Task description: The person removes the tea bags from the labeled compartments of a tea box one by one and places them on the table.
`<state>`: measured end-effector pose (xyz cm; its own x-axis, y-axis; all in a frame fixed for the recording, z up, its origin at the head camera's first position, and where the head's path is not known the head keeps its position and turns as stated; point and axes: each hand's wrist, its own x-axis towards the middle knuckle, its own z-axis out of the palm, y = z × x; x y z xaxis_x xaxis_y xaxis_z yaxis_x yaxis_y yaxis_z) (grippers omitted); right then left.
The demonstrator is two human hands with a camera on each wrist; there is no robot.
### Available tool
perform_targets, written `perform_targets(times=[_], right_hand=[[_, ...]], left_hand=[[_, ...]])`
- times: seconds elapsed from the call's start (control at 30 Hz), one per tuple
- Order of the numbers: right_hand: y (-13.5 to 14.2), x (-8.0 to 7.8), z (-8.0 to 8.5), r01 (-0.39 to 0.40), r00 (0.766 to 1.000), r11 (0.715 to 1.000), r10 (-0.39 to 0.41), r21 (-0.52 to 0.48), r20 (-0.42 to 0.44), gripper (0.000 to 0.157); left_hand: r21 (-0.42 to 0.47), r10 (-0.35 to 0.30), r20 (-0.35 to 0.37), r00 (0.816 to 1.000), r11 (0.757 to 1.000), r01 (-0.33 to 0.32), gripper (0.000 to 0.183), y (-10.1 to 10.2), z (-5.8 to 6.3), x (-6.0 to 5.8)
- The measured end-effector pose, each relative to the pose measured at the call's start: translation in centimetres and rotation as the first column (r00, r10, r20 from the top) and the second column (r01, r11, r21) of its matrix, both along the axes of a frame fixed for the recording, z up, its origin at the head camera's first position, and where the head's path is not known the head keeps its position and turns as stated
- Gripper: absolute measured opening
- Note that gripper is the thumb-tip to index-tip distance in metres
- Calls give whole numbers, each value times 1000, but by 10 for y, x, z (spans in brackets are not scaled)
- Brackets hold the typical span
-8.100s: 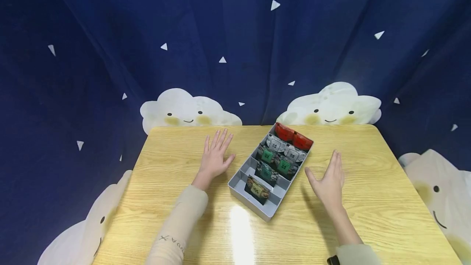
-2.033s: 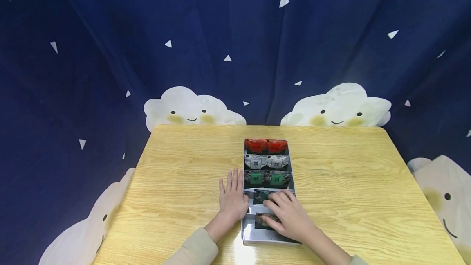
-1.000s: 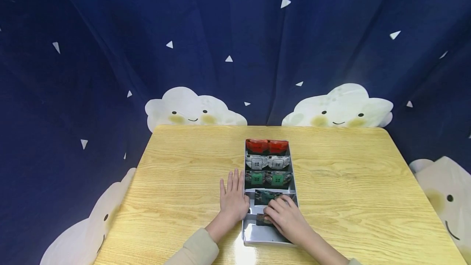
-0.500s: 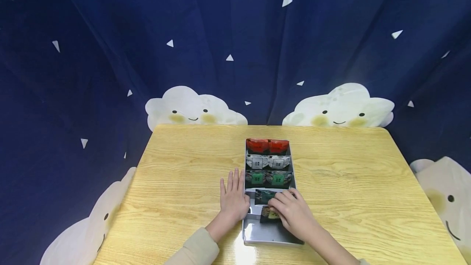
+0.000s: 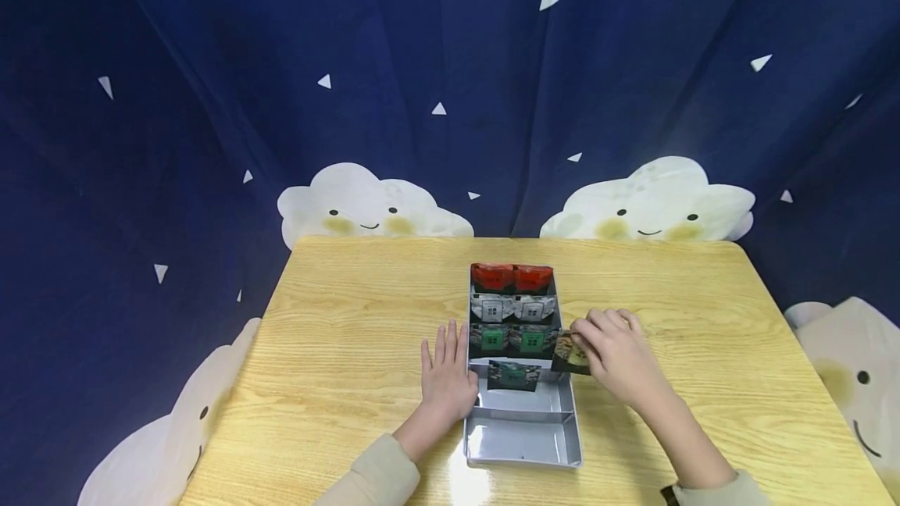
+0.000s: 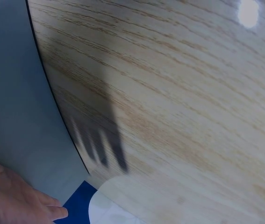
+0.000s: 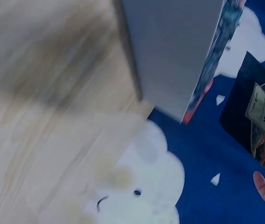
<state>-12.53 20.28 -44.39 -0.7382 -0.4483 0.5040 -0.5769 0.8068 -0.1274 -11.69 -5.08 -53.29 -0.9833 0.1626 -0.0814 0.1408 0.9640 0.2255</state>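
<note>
A long grey divided box (image 5: 522,443) lies on the table, its rows running away from me. My right hand (image 5: 622,354) pinches a black packet with a yellow label (image 5: 571,353) in the head view, just right of the box and raised above it. In the right wrist view the packet (image 7: 258,116) hangs over the thumb (image 7: 261,184). My left hand (image 5: 447,381) rests along the box's left wall, fingers straight, thumb at the rim. A dark green packet (image 5: 513,375) stands alone in the second row from the front. The front row holds nothing.
Behind stand two green-labelled packets (image 5: 532,340), two silver packets (image 5: 534,308) and two red packets (image 5: 533,278) in the far rows. The wooden table (image 5: 366,295) ends at a dark blue curtain (image 5: 394,45) with cloud shapes.
My right hand has lifted the yellow-labelled packet out of the front row and carried it up and right, beyond the box's right wall. Earlier the box was turned straight; the left hand stays put.
</note>
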Motion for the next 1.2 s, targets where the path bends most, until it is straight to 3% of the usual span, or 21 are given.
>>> perform_targets(times=[0.13,0.33,0.53,0.73,0.93,1.2], right_hand=[[20,-15,-6,66,998,998,-66,8,17,4],[44,-35,-28,148,981,988,-152,41,118,5],[49,-56,-58,148,965,985,-165,94,202,12],[49,-76,-93,139,961,984,-162,111,224,9],[44,-87,-123,200,952,973,-221,119,212,9],[35,-90,-153,265,937,962,-272,61,217,8]], left_hand=[[-2,-1,-10,1000,1000,1,70,0,0,0],[-12,-5,1,1000,1000,5,71,0,-2,0],[3,1,1,1000,1000,-1,71,0,-1,0],[3,-1,2,1000,1000,1,70,0,2,0],[20,8,16,1000,1000,-9,70,-1,2,0],[44,4,9,1000,999,-4,70,0,3,0]])
